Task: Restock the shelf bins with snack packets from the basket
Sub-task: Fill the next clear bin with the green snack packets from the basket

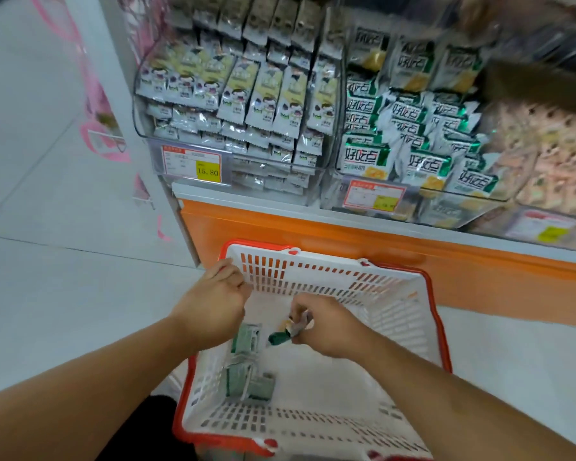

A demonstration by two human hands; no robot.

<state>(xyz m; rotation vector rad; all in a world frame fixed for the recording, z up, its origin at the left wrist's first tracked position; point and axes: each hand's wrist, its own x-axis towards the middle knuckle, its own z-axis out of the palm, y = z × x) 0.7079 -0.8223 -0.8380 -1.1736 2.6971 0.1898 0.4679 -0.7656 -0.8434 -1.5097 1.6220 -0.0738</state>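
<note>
A white basket with a red rim (316,264) stands on the floor below the shelf. My left hand (218,302) curls over its left wall near the far corner. My right hand (323,324) is inside the basket and pinches a green-and-white snack packet (281,337) by its end. A few greyish-green packets (246,341) lie along the basket's left side, with more packets (256,387) nearer me. Above, a clear bin (240,104) holds white-and-yellow packets, and the bin to its right (413,141) holds green-and-white packets.
An orange shelf base (379,247) runs behind the basket. Yellow price tags (208,169) hang on the bin fronts. A third bin with pinkish packets (552,168) sits at far right. Pale tiled floor (47,261) spreads to the left.
</note>
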